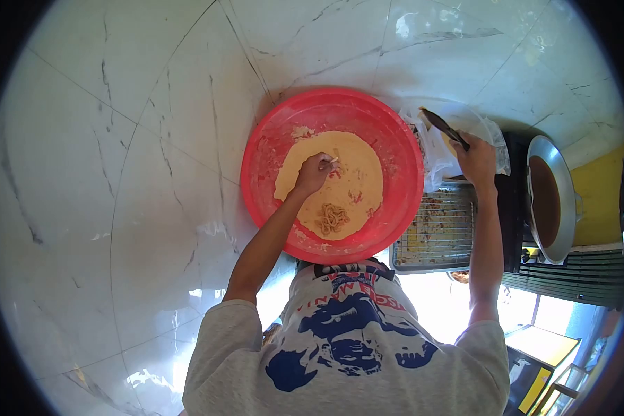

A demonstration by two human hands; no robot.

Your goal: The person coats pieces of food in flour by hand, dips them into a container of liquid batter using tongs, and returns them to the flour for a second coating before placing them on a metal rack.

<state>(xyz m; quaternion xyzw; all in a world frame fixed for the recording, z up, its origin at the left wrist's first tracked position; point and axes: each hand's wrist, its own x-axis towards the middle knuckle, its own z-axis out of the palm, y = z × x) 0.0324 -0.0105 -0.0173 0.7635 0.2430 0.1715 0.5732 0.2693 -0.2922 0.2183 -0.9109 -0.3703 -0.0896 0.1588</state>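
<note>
A wide red basin (256, 173) holds pale yellow, flour-like powder (364, 166). My left hand (315, 173) is over the powder, its fingers pinched on a small pale strip (335, 160) whose kind I cannot make out. Closer to my body, a small heap of coated, curly strips (332, 218) lies on the powder. To the right of the basin, my right hand (477, 158) is wrapped around dark tongs (445, 129). Their tip points up and left, with a brownish bit on it. Beneath that hand is a container with clear plastic (433, 156) around it, its contents partly hidden.
A wire rack on a tray (433, 232) with scattered crumbs sits right of the basin. Farther right, a large metal pan (567, 201) of brown liquid stands beside a black surface (512, 208). Marbled tiles (152, 173) extend to the left.
</note>
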